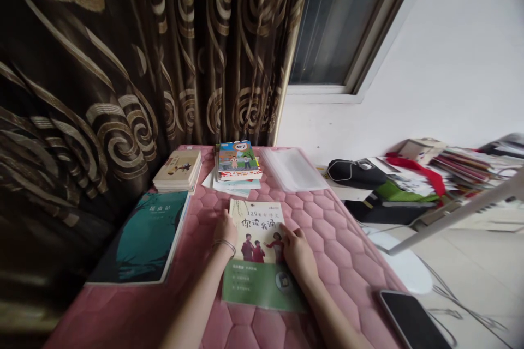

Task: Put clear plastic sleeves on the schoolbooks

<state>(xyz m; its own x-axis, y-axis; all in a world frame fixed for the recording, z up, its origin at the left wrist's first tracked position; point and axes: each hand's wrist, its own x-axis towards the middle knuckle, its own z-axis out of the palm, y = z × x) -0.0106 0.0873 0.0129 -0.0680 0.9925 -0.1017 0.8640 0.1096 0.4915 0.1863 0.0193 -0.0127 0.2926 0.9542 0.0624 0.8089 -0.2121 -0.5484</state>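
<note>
A book with a cream and green cover (257, 278) lies in front of me on a pink quilted surface (196, 305). It has Chinese lettering and three figures in red printed on it. My left hand (225, 229) grips its left edge, a thin bracelet at the wrist. At the right edge, my right hand (299, 251) is closed on the same book, thumb over the cover. Part of each hand's fingers is hidden by the book's sides.
On the left lie a large teal book (143, 234) and a stack of small tan books (178, 169). Behind the held book are a pile topped by a colourful maths textbook (237, 161) and clear plastic covers (292, 169). A phone (413, 319) rests at the near right edge.
</note>
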